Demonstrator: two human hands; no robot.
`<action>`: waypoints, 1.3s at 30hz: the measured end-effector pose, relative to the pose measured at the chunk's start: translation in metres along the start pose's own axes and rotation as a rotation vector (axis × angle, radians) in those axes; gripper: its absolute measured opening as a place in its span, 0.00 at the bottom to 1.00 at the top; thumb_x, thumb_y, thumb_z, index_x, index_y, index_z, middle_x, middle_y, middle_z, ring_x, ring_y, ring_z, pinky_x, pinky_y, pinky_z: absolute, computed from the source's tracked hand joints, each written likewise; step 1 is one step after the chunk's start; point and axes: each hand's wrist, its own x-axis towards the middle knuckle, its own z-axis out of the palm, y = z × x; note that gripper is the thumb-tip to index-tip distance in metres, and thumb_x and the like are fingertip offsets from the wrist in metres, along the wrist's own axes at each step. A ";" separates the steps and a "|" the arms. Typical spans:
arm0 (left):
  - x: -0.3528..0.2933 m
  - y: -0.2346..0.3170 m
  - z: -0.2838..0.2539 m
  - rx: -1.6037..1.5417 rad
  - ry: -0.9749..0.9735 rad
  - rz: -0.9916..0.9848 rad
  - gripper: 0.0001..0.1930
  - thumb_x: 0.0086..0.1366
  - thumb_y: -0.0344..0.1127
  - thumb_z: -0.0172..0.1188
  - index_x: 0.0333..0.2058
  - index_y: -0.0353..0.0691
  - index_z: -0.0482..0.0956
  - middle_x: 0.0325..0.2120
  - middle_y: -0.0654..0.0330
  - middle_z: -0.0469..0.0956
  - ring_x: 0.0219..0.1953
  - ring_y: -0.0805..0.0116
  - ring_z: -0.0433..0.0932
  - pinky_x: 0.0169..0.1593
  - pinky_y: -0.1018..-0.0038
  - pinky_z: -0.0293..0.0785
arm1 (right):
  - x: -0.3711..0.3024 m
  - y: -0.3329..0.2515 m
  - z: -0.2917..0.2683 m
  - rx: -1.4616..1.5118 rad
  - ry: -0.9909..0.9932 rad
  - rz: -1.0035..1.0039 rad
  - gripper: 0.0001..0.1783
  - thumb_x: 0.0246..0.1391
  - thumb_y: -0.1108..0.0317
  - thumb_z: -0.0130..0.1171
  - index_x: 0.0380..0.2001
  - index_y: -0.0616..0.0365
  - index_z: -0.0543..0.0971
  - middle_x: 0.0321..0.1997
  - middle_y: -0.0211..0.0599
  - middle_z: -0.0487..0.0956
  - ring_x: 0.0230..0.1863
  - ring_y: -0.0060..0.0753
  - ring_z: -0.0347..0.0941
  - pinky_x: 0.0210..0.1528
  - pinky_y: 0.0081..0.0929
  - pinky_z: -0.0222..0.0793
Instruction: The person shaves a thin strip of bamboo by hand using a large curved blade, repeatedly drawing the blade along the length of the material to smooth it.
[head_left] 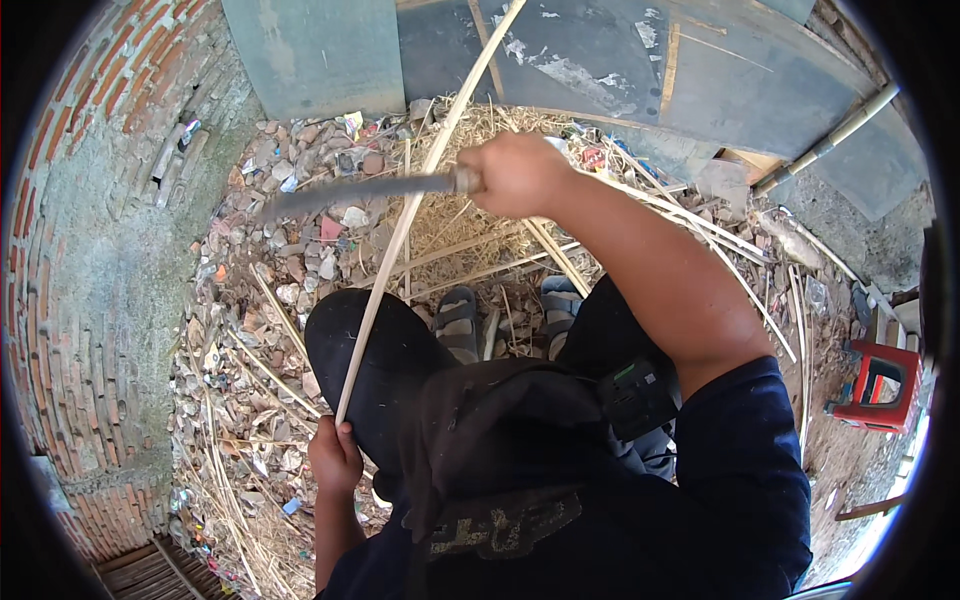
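My left hand (335,455), low at the left beside my knee, is closed around the lower end of a long pale bamboo strip (368,318). From there the strip slants up past my left knee to the top of the view. My right hand (515,175) grips the handle of a machete (345,193), held out ahead of me. Its blade points left and crosses the strip, smeared by motion. Whether the blade touches the strip I cannot tell.
Fine shavings (455,235) and more bamboo strips (690,215) lie over the rubble ground ahead of my sandals (457,325). A brick wall (95,300) stands at the left and grey panels (600,60) at the far side. A red plastic stool (880,388) sits at the right.
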 end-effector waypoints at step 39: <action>0.003 -0.013 0.003 0.219 0.096 0.041 0.12 0.70 0.39 0.50 0.34 0.35 0.71 0.21 0.40 0.74 0.26 0.32 0.75 0.29 0.46 0.67 | 0.007 0.070 -0.015 -0.094 0.118 0.226 0.13 0.58 0.58 0.54 0.41 0.51 0.81 0.34 0.46 0.82 0.40 0.48 0.81 0.47 0.48 0.76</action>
